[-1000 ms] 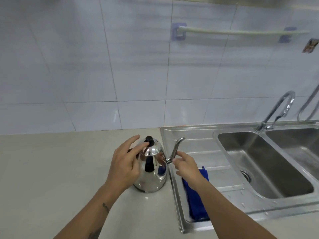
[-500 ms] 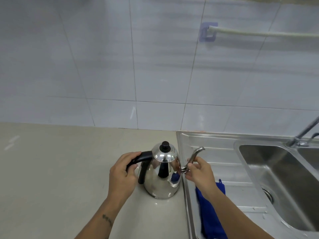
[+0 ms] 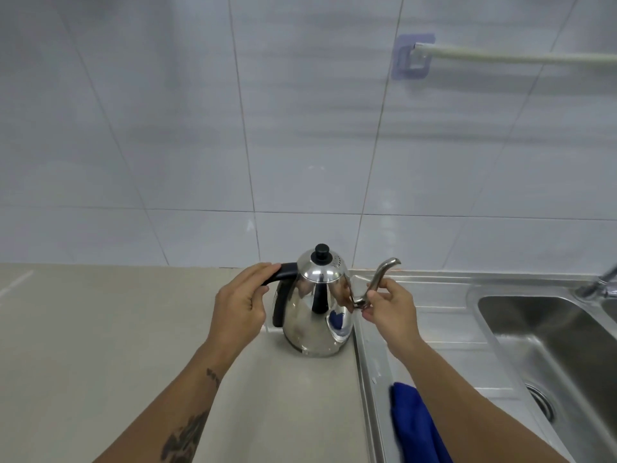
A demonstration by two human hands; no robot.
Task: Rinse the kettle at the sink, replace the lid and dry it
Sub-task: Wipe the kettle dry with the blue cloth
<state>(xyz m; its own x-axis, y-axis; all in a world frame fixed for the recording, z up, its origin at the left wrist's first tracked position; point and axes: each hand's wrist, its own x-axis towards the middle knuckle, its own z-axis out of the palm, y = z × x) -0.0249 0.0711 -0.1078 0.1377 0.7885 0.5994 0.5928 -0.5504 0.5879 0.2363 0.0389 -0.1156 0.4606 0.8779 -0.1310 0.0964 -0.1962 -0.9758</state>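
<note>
A shiny steel kettle (image 3: pixel 315 320) stands upright on the beige counter, right beside the sink's left edge. Its domed lid (image 3: pixel 322 269) with a black knob sits on top. My left hand (image 3: pixel 238 307) grips the black handle at the kettle's left side. My right hand (image 3: pixel 389 307) pinches the thin curved spout low down, near where it joins the body. A blue cloth (image 3: pixel 415 426) lies on the steel drainboard, partly hidden under my right forearm.
The steel sink (image 3: pixel 434 332) has a drainboard on its left and a basin (image 3: pixel 547 349) with a drain at the right. A tap (image 3: pixel 601 285) shows at the right edge. A rail (image 3: pixel 510 56) is fixed high on the tiled wall.
My left hand moved from the lid area onto the black handle and grips it. My right hand closed on the spout. The view shifted left and nearer.
</note>
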